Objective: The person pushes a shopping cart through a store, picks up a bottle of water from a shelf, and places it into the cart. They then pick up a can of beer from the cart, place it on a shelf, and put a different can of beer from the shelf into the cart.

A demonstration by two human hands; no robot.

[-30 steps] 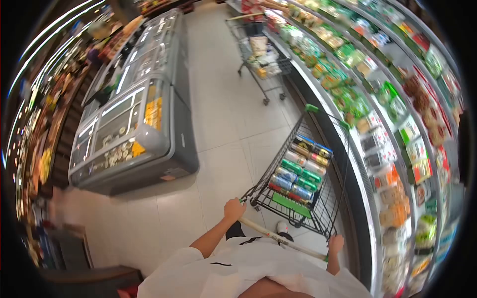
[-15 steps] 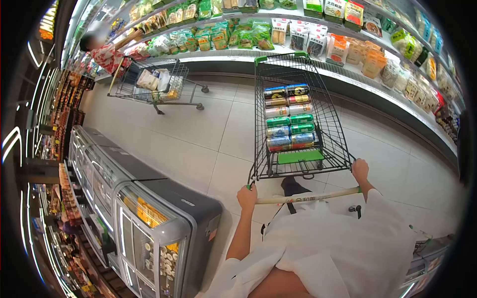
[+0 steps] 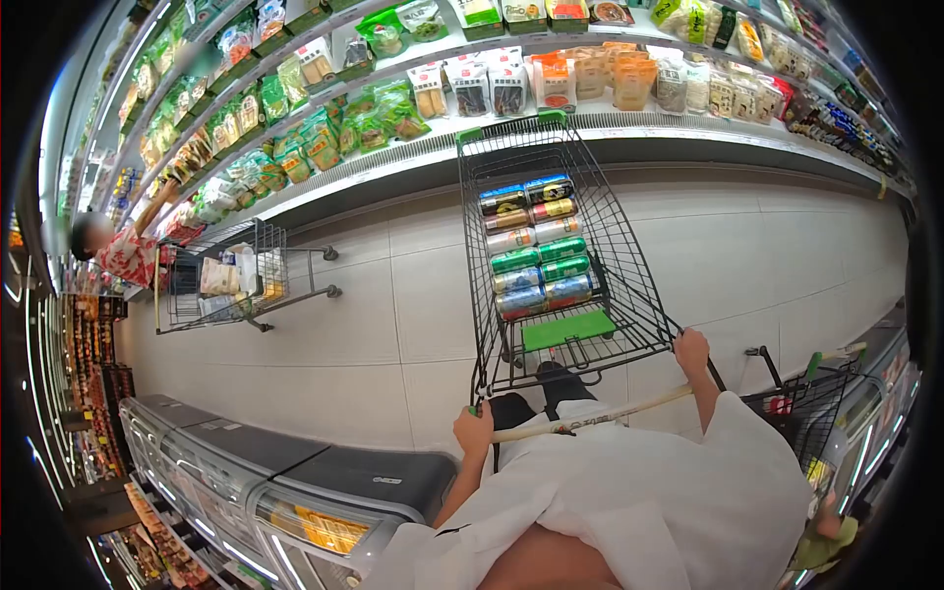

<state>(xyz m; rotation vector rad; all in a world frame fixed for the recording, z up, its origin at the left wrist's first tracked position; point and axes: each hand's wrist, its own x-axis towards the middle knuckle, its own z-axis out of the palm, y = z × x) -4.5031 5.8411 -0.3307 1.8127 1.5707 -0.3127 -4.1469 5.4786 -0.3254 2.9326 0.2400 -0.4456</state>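
Observation:
A black wire shopping cart point(image 3: 637, 258) stands in front of me, its far end close to the refrigerated shelf. My left hand point(image 3: 473, 430) is closed around the cart at the left end of its pale handle bar point(image 3: 590, 421). Higher up on the right, my right hand point(image 3: 691, 349) is wrapped round the frame's near right corner. Several drink cans point(image 3: 540, 257) lie on their sides in two columns inside, with green, blue, gold, white and dark ones among them. A green plastic flap point(image 3: 568, 331) sits at the near end of the basket.
Bagged foods fill a long refrigerated shelf point(image 3: 678, 125) ahead. At the left, a person in a red patterned shirt point(image 3: 128, 258) reaches toward it beside another loaded cart point(image 3: 223, 278). Freezer cases point(image 3: 383, 482) line the lower left. A third cart point(image 3: 801, 403) and another person's arm point(image 3: 829, 524) are at the right.
My view has turned, and the other person and their cart sit farther left and lower. Another cart has come into view at the right. Both hands keep their hold.

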